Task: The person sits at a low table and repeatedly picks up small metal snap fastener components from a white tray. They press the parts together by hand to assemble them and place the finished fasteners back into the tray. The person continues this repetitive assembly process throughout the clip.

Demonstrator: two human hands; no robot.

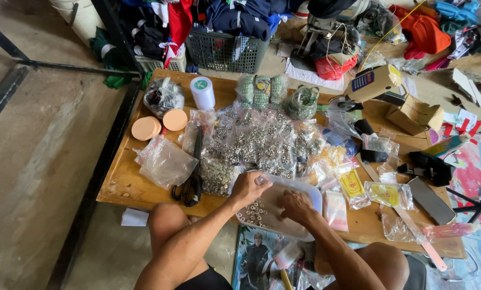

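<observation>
Both bare forearms reach forward from the bent knees and converge, so the two hands sit just beside each other, well inside the spread of the elbows. The left hand (249,185) is turned palm down with the wrist slightly raised, its fingers curled under and pinched together at the tips. The right hand (295,205) lies a little nearer the body, knuckles up and fingers bent downward, the thumb tucked in toward the left hand's fingertips.

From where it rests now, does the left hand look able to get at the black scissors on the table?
Probably yes: the left hand rests at the white tray's rim, and the black scissors lie just beside it, uncovered, with nothing between.
</observation>
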